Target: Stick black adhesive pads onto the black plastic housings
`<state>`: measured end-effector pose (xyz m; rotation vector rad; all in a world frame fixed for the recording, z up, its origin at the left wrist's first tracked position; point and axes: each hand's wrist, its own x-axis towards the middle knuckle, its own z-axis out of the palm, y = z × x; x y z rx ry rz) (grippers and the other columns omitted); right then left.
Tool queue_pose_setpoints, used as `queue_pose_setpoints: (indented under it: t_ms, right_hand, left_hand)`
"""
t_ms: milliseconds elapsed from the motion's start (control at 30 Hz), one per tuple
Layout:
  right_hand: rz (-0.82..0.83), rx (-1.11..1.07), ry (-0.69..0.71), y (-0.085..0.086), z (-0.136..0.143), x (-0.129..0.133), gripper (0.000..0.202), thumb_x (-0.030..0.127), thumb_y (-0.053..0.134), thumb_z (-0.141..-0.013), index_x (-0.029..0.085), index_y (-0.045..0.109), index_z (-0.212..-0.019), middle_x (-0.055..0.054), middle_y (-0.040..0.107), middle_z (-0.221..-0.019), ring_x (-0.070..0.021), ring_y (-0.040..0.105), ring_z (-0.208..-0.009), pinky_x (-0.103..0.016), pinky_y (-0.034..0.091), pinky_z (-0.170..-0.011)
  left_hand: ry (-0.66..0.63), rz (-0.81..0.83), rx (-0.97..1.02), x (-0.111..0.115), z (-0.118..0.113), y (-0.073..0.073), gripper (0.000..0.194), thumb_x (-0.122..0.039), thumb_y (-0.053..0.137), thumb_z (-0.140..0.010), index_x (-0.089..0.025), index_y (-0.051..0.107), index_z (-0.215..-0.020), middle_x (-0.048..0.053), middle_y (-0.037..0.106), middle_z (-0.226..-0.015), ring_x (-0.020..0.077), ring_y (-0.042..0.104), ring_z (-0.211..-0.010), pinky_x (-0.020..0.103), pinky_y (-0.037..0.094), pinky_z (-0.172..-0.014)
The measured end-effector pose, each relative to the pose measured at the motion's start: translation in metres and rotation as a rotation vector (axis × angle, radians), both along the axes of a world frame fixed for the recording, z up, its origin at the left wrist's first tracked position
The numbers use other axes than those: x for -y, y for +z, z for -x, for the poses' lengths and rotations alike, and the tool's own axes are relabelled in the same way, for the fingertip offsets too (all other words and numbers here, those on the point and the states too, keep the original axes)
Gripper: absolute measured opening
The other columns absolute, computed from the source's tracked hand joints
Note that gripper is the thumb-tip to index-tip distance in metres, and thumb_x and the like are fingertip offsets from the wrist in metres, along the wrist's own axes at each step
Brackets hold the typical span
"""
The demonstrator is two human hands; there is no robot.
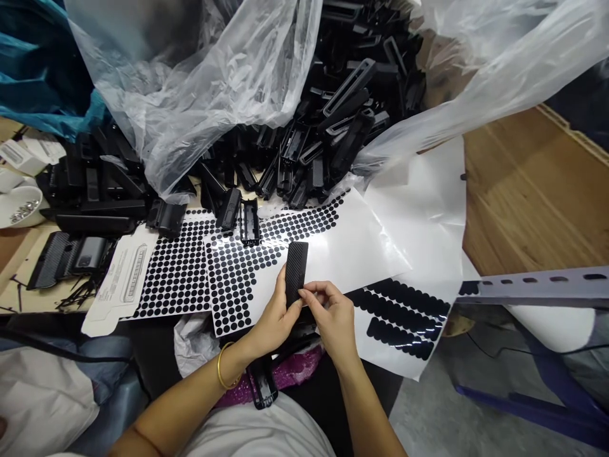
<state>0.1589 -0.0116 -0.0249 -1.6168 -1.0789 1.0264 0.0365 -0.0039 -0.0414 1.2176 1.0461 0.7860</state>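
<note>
My left hand (276, 314) is closed round a narrow black plastic cover (295, 270) with a woven, carbon-like texture, held upright above the sheets. The fingers of my right hand (332, 311) are pinched at the cover's lower right edge. A small dark spot shows at these fingertips, too small to make out. Under and behind the hands lie white sheets of round black stickers (233, 279), with a bare white area where dots are gone. More black dots in rows (404, 311) lie on the sheet to the right. Another black plastic part (262, 381) rests on my lap.
A big heap of black plastic parts (349, 95) spills from clear plastic bags (228, 70) at the back. Left are a flattened white box (124, 279) and a white bowl (19, 219) of small metal pieces. A perforated metal bar (547, 284) stands right. Another person's sleeve (42, 400) shows lower left.
</note>
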Motion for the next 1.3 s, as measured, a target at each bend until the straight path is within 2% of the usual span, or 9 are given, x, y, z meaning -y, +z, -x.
queue_pose_setpoints:
  t_ms: [100, 200, 333, 533, 700, 900, 1100, 1200, 1300]
  right_hand:
    - [0.085, -0.160, 0.057, 0.000, -0.004, -0.004, 0.020, 0.037, 0.067, -0.072, 0.018, 0.061, -0.071, 0.002, 0.057, -0.058, -0.0125, 0.052, -0.054, -0.027, 0.044, -0.055]
    - [0.107, -0.211, 0.116, 0.003, -0.007, -0.006, 0.023, 0.040, 0.066, -0.073, 0.018, 0.058, -0.070, 0.003, 0.054, -0.055, -0.0128, 0.053, -0.053, -0.027, 0.046, -0.056]
    - [0.015, -0.014, 0.154, 0.006, -0.009, -0.004, 0.021, 0.037, 0.059, -0.079, 0.020, 0.056, -0.069, 0.003, 0.053, -0.060, -0.0115, 0.048, -0.052, -0.025, 0.044, -0.051]
    - [-0.269, 0.331, 0.195, 0.002, -0.012, 0.002, 0.013, 0.026, 0.052, -0.084, 0.022, 0.053, -0.072, -0.001, 0.057, -0.070, -0.0155, 0.053, -0.067, -0.029, 0.045, -0.061]
    - [-0.321, 0.433, 0.113, -0.001, -0.006, 0.005, 0.009, 0.023, 0.054, -0.083, 0.022, 0.053, -0.074, -0.001, 0.059, -0.073, -0.0157, 0.054, -0.067, -0.030, 0.046, -0.062]
    - [-0.132, 0.155, 0.011, -0.004, -0.001, 0.005, 0.008, 0.026, 0.059, -0.079, 0.021, 0.053, -0.081, 0.002, 0.056, -0.069, -0.0115, 0.048, -0.057, -0.026, 0.045, -0.056]
    - [-0.135, 0.020, 0.078, -0.003, -0.010, 0.005, 0.011, 0.028, 0.060, -0.078, 0.021, 0.051, -0.081, 0.001, 0.056, -0.072, -0.0114, 0.047, -0.060, -0.026, 0.045, -0.056]
    - [-0.158, -0.043, 0.124, -0.003, -0.013, 0.007, 0.014, 0.029, 0.060, -0.077, 0.022, 0.048, -0.078, -0.001, 0.057, -0.074, -0.0126, 0.050, -0.063, -0.026, 0.045, -0.056]
    - [-0.154, -0.154, 0.145, -0.002, -0.013, 0.007, 0.020, 0.030, 0.061, -0.077, 0.023, 0.043, -0.077, 0.000, 0.056, -0.073, -0.0116, 0.049, -0.060, -0.025, 0.044, -0.052]
  left_hand:
    - [-0.020, -0.007, -0.013, -0.001, 0.001, 0.003, 0.069, -0.021, 0.043, -0.087, -0.020, 0.005, -0.144, 0.009, 0.014, -0.154, 0.0203, 0.015, -0.141, 0.038, 0.015, -0.115]
    - [-0.051, 0.038, 0.060, -0.002, 0.000, 0.007, 0.068, -0.021, 0.042, -0.087, -0.022, 0.006, -0.145, 0.008, 0.019, -0.152, 0.0225, 0.022, -0.139, 0.040, 0.025, -0.113]
    - [-0.059, 0.167, 0.229, -0.002, -0.002, 0.013, 0.066, -0.022, 0.043, -0.088, -0.028, 0.008, -0.144, 0.007, 0.027, -0.149, 0.0248, 0.033, -0.134, 0.043, 0.040, -0.104]
    - [-0.054, 0.245, 0.308, -0.001, -0.005, 0.021, 0.061, -0.023, 0.046, -0.086, -0.027, 0.020, -0.142, 0.008, 0.038, -0.141, 0.0242, 0.041, -0.127, 0.042, 0.042, -0.102]
    - [-0.046, 0.201, 0.245, -0.002, -0.006, 0.015, 0.062, -0.024, 0.044, -0.087, -0.027, 0.016, -0.143, 0.007, 0.039, -0.140, 0.0236, 0.041, -0.127, 0.042, 0.041, -0.103]
    - [-0.040, 0.070, 0.085, -0.004, -0.003, 0.014, 0.063, -0.021, 0.043, -0.087, -0.023, 0.015, -0.143, 0.008, 0.033, -0.145, 0.0234, 0.034, -0.132, 0.043, 0.027, -0.112]
    - [-0.116, 0.342, 0.325, -0.009, 0.001, 0.025, 0.056, -0.020, 0.047, -0.085, -0.029, 0.030, -0.137, 0.006, 0.046, -0.133, 0.0237, 0.049, -0.118, 0.043, 0.048, -0.095]
    - [-0.132, 0.460, 0.415, -0.011, 0.003, 0.027, 0.051, -0.018, 0.051, -0.082, -0.028, 0.041, -0.131, 0.006, 0.055, -0.120, 0.0230, 0.054, -0.110, 0.046, 0.049, -0.092]
    - [-0.115, 0.493, 0.441, -0.012, 0.005, 0.027, 0.050, -0.019, 0.052, -0.082, -0.029, 0.043, -0.130, 0.006, 0.056, -0.116, 0.0235, 0.054, -0.110, 0.048, 0.047, -0.094]
